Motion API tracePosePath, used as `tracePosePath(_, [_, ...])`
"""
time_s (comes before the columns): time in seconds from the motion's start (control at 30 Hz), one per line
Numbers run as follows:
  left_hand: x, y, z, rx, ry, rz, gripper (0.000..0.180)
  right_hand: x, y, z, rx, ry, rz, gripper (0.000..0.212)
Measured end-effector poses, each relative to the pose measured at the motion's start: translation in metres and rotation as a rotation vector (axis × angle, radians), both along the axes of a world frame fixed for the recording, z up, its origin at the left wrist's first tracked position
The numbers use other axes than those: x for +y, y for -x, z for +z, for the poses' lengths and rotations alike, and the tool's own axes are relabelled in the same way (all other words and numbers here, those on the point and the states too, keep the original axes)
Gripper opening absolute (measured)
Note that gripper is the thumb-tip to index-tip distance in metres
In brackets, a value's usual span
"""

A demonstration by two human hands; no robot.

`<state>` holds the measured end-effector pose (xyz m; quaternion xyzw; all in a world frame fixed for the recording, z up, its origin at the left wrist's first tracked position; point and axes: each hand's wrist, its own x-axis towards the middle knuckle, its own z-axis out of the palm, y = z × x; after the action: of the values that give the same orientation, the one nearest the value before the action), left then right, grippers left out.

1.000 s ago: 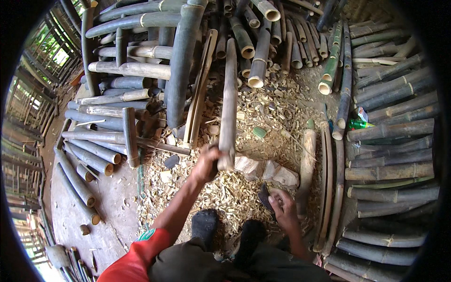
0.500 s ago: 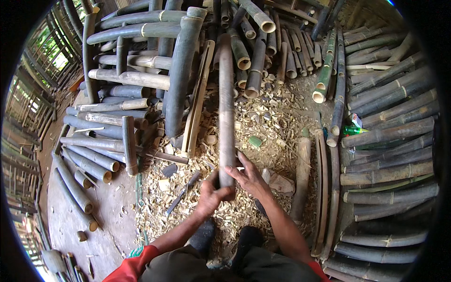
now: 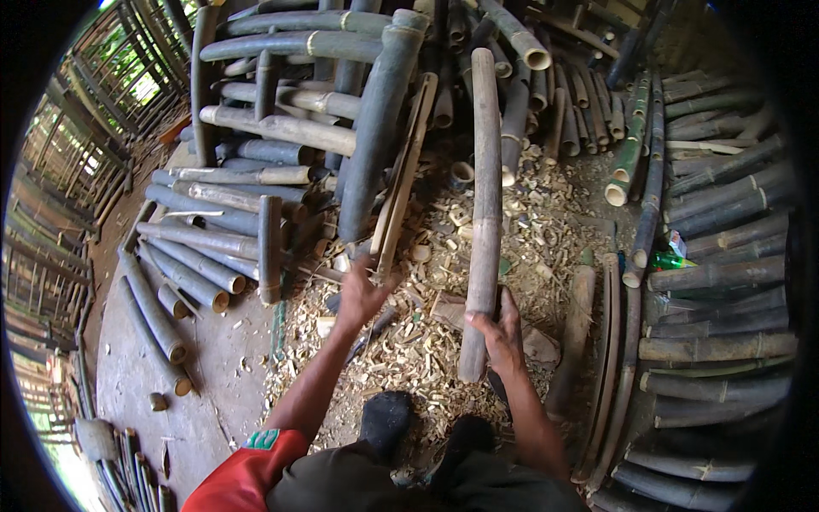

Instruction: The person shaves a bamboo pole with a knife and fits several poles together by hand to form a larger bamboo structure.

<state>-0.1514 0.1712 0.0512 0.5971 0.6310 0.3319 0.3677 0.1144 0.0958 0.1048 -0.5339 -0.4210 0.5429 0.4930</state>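
Note:
My right hand [image 3: 503, 339] is closed around the lower part of a bamboo pole [image 3: 485, 226], a pale brown length with a node ring near its middle. The pole stands nearly upright in the picture, its far end pointing away from me. My left hand [image 3: 363, 294] is off the pole, fingers spread and slightly blurred, above the wood chips [image 3: 418, 358]. Just beyond its fingers lies a split bamboo length [image 3: 408, 175]. Partly hidden beside my left wrist, a dark, flat, narrow piece [image 3: 375, 333] lies on the chips; its kind is unclear.
A bamboo frame [image 3: 375, 136] and stacked bamboo poles [image 3: 205, 224] stand at the left. More bamboo lengths [image 3: 717, 346] line the right side, with a green bottle [image 3: 670, 259] among them. A stone-like block [image 3: 539, 346] sits right of my right hand.
My left hand has let go of the bamboo pole and moved forward and left, its fingers opening. My right hand now grips the pole alone. The whole view has shifted somewhat.

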Motion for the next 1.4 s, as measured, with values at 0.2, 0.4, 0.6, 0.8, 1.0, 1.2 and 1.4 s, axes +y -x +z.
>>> tracePosePath(0.2, [0.070, -0.015, -0.054, 0.630, 0.024, 0.161, 0.080, -0.039, -0.020, 0.011, 0.047, -0.087, -0.029, 0.057])
tracePosePath(0.4, [0.057, -0.027, -0.042, -0.185, 0.135, 0.243, 0.051, -0.056, -0.046, 0.038, -0.125, -0.249, -0.146, 0.066])
tracePosePath(0.6, [-0.068, -0.041, -0.009, -0.656, 0.171, -0.043, 0.070, -0.083, -0.066, 0.041, 0.075, -0.138, -0.128, 0.053])
tracePosePath(0.8, [-0.139, -0.092, 0.040, -0.747, 0.387, -0.294, 0.080, -0.095, -0.037, 0.045, 0.225, -0.058, -0.116, 0.057])
tracePosePath(1.0, [-0.157, -0.116, 0.061, -1.036, 0.448, -0.433, 0.068, -0.103, -0.023, 0.003, 0.008, -0.236, -0.244, 0.069])
tracePosePath(1.2, [-0.171, -0.122, 0.048, -0.853, 0.450, -0.513, 0.065, -0.137, -0.030, -0.012, 0.131, -0.020, -0.275, 0.087])
tracePosePath(1.4, [-0.178, -0.108, 0.039, -0.830, 0.545, -0.537, 0.066, -0.140, -0.017, -0.032, 0.237, -0.035, -0.285, 0.076])
